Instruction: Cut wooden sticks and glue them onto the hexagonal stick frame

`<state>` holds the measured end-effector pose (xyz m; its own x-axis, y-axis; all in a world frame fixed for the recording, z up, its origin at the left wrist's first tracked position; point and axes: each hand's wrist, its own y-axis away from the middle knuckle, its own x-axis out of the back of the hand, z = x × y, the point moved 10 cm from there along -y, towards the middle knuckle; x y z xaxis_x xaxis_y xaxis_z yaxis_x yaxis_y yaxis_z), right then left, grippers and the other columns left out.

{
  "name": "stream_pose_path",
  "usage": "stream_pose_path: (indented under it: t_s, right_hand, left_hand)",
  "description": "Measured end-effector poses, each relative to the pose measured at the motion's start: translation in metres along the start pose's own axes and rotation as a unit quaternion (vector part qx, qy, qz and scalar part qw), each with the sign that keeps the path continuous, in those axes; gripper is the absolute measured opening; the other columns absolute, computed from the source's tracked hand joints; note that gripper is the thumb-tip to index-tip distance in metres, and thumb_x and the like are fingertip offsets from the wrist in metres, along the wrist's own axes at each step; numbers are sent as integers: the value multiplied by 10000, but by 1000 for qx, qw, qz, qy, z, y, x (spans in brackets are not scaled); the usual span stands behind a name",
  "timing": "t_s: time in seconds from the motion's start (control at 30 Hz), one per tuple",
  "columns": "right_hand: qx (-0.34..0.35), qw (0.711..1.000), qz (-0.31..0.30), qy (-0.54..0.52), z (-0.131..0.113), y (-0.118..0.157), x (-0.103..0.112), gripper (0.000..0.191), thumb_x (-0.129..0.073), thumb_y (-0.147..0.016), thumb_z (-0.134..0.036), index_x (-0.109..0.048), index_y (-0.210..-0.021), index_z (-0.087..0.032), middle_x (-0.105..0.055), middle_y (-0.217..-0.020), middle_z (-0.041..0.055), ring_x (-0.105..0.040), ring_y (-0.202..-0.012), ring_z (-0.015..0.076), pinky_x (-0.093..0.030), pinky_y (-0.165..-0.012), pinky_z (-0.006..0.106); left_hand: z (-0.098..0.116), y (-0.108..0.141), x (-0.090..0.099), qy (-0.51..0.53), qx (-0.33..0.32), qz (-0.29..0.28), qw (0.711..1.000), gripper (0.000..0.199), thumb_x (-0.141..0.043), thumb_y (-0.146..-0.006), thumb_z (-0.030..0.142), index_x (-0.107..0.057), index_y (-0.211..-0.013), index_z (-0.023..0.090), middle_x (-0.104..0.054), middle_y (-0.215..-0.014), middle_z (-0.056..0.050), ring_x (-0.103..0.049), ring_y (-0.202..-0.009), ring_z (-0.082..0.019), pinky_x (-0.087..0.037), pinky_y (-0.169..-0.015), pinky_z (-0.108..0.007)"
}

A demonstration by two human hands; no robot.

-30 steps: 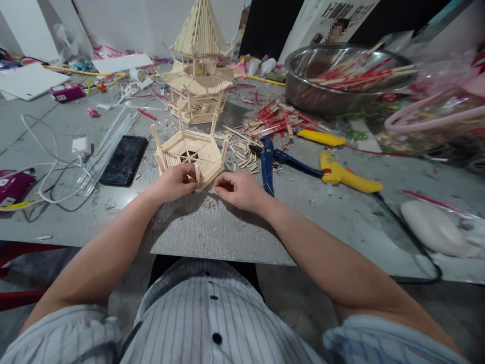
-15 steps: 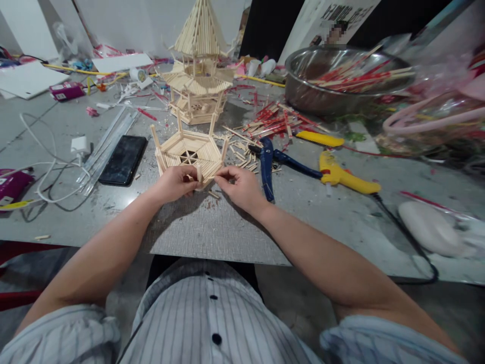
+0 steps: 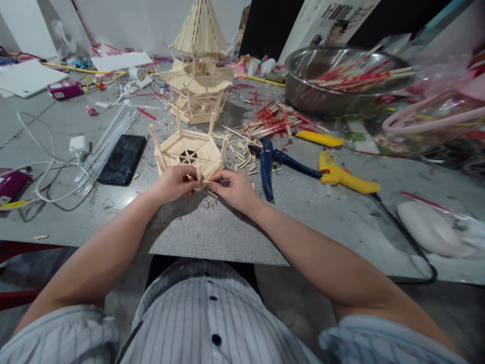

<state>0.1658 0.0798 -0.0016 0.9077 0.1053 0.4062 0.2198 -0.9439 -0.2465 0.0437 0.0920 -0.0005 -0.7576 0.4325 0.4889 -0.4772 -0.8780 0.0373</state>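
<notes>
A six-sided base of pale wooden sticks (image 3: pixel 207 152) lies on the table before me, with short posts standing at its corners and a spoked opening in its middle. My left hand (image 3: pixel 175 182) is closed at the near corner, thumb and fingers around the foot of a short post (image 3: pixel 199 173). My right hand (image 3: pixel 235 189) pinches the near edge just right of that corner; its fingertips hide any small piece between them. Behind the base stands a tiered stick pagoda (image 3: pixel 199 86) with a pointed roof.
Right of the base are cut stick pieces (image 3: pixel 242 156), blue-handled cutters (image 3: pixel 267 169), a yellow glue gun (image 3: pixel 346 179) and a yellow-handled knife (image 3: pixel 319 138). A steel basin (image 3: pixel 306 93) holds red-wrapped sticks. To the left lie a phone (image 3: pixel 122 160) and a white charger (image 3: pixel 79 145).
My right hand has slid a little left along the near edge, closer to my left hand. My left hand keeps its grip at the corner, and the base stays put.
</notes>
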Motion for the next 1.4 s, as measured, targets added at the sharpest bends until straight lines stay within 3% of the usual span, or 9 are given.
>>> stream_pose_path:
  t_s: [0.6, 1.27, 1.4]
  right_hand:
    - [-8, 1000, 13, 19, -2, 1, 3, 61, -673, -735, -210, -728, -741, -184, -750, -766, 30, -670, -700, 162, -493, -670, 284]
    - [-4, 1000, 13, 24, 4, -4, 2, 113, -641, -780, -248, -733, -802, -185, -747, -793, 39, -651, -678, 165, -493, -683, 313]
    - [19, 1000, 2, 10, 3, -6, -1, 114, -628, -793, -240, -729, -815, -192, -746, -817, 30, -663, -754, 171, -488, -748, 316]
  left_hand:
    - [1, 0, -3, 12, 7, -30, 999, 42, -595, -791, 167, -600, -782, 127, -589, -642, 16, -555, -489, -55, -474, -494, -173]
    - [-5, -2, -2, 23, 29, -2, 999, 28, -589, -793, 131, -604, -813, 118, -620, -697, -7, -554, -488, -58, -476, -485, -189]
    - [-4, -2, -2, 33, 25, -2, 999, 25, -589, -786, 117, -594, -809, 121, -600, -681, 7, -547, -478, -50, -477, -482, -181]
